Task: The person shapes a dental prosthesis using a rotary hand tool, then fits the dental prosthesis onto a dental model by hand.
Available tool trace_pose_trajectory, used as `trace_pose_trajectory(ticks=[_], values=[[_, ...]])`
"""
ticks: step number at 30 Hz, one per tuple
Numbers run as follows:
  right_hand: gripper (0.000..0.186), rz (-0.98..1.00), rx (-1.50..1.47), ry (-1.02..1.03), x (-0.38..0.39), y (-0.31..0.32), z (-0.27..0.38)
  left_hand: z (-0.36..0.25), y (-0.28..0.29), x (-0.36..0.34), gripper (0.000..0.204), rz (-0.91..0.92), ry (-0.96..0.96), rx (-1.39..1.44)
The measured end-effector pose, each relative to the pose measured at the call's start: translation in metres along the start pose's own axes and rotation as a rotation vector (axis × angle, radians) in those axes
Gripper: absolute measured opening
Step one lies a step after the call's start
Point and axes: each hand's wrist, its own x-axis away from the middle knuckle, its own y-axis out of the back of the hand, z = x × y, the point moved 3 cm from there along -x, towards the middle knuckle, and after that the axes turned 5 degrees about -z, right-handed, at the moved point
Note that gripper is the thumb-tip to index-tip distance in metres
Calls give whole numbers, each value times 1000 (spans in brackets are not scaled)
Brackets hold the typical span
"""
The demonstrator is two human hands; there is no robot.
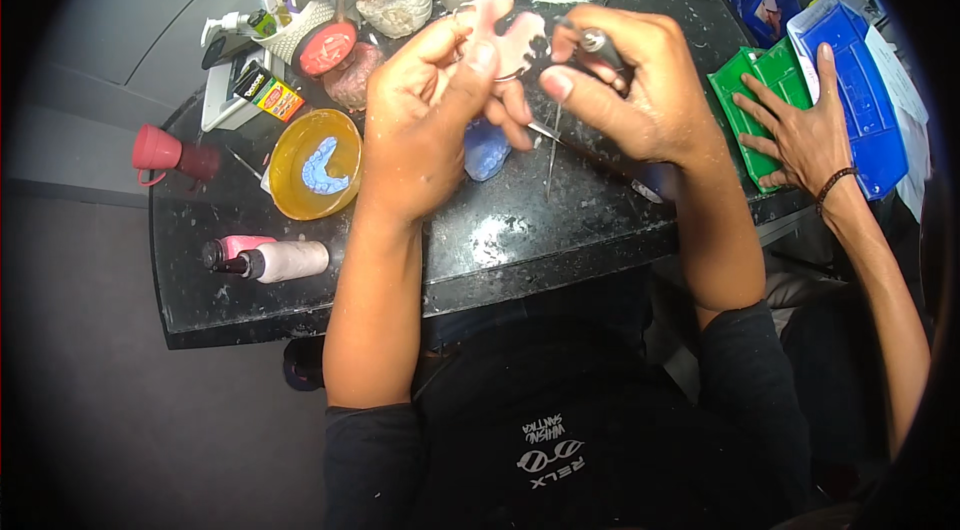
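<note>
Above the table, my left hand (435,115) is closed, pinching a pink denture plate (490,25) between thumb and fingers. My right hand (645,80) is closed round a dark cylindrical handpiece (598,44) close to the plate's right edge. Its tip is blurred, so I cannot tell whether it touches the plate. Below my left fingers lies a blue lump (487,150), partly hidden. A long thin metal tool with a dark handle (600,162) rests on the tabletop under my right hand.
A yellow bowl (283,145) holds a blue arch-shaped piece (325,168). Left stand a pink cup (160,152) and two bottles (290,261); behind are a tool holder (310,25) and glass jar (395,5). Another person's hand (800,125) spreads over a green bin (735,95) beside a blue bin (850,80).
</note>
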Motion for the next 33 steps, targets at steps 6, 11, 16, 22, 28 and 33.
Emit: trace_pose_trajectory(ticks=[6,11,16,22,28,33], values=[[38,70,53,94,5,-9,-10,11,11,-3,25,-98,-89,-205],[43,187,132,171,14,-32,-11,18,23,-3,14,-34,-142,-232],[44,133,174,276,16,-41,-11,18,19,0,14,53,-13,-253],[44,164,274,271,12,-34,-1,15,16,-1,15,29,-19,-270],[49,189,375,286,10,-31,4,10,17,0,15,29,-46,-348],[50,188,361,288,8,-29,7,6,16,-1,15,29,-41,-313]])
